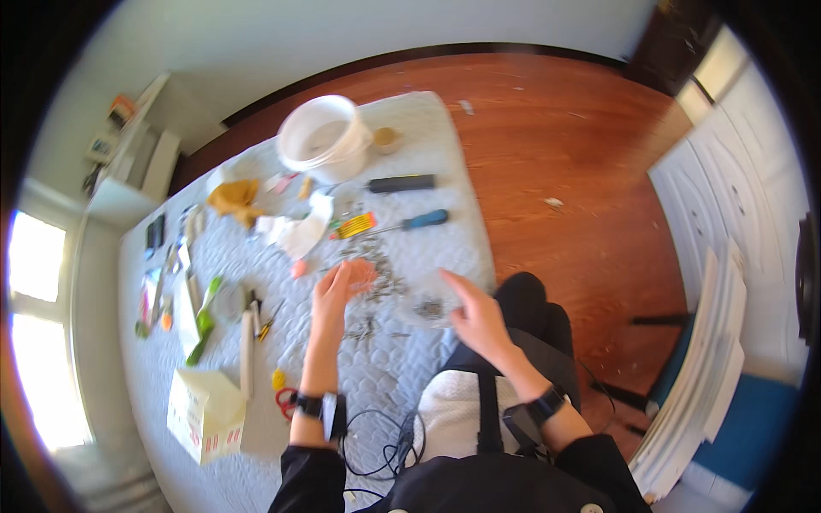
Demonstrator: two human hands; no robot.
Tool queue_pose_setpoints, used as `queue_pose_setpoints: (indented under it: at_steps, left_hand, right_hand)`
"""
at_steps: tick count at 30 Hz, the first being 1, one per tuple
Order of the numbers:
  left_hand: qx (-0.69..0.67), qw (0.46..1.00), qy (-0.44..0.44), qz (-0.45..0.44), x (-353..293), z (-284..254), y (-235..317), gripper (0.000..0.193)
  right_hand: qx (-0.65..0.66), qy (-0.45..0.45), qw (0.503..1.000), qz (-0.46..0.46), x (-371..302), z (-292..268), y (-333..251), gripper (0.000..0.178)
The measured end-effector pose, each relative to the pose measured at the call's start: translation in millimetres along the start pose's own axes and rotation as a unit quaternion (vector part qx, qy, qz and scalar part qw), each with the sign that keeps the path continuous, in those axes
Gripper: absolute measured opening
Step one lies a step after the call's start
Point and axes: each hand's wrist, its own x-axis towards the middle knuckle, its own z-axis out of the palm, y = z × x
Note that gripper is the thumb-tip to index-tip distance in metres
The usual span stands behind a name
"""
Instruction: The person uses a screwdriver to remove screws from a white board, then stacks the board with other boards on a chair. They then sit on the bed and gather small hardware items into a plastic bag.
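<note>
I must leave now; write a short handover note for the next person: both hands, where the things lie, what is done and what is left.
Left hand: open, palm up, over the scattered pile of small grey metal screws on the quilted grey mat; whether it holds any is too small to tell.
Right hand: holding the edge of a clear plastic bag with a few dark screws inside.
Nearby: blue-handled screwdriver, black-handled tool, white plastic bucket.
Done: a few screws are in the bag.
Left: most screws lie loose on the mat.
</note>
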Motion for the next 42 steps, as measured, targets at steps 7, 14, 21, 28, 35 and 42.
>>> queue_pose_setpoints:
  at_steps: [7,14,21,28,35,42]
  left_hand:
    - [0.497,0.796,0.345,-0.015,95.3,-97.4,-135.6,0.04]
    - [0.519,0.779,0.352,-0.013,117.3,-7.2,-131.4,0.038]
    - [0.648,0.688,0.19,0.266,52.0,44.8,-138.8,0.027]
    - [0.721,0.661,0.057,0.203,0.7,-23.4,-133.7,0.014]
    - [0.386,0.897,0.208,-0.054,-17.8,-42.4,-119.9,0.025]
    - [-0.414,0.799,-0.112,-0.421,-41.0,-6.3,-1.6,0.032]
  right_hand:
    - [0.065,0.0,0.997,0.043,-4.3,-4.1,2.3,0.062]
    - [0.079,-0.019,0.994,0.069,-2.4,-4.7,9.4,0.064]
    - [0.097,-0.029,0.989,0.104,1.1,-2.8,8.2,0.06]
    - [0.079,-0.027,0.993,0.08,-0.6,1.0,7.1,0.057]
    - [0.021,-0.056,0.998,-0.031,7.2,29.6,3.6,0.064]
    - [-0.045,-0.146,0.987,-0.047,8.1,47.8,-18.0,0.068]
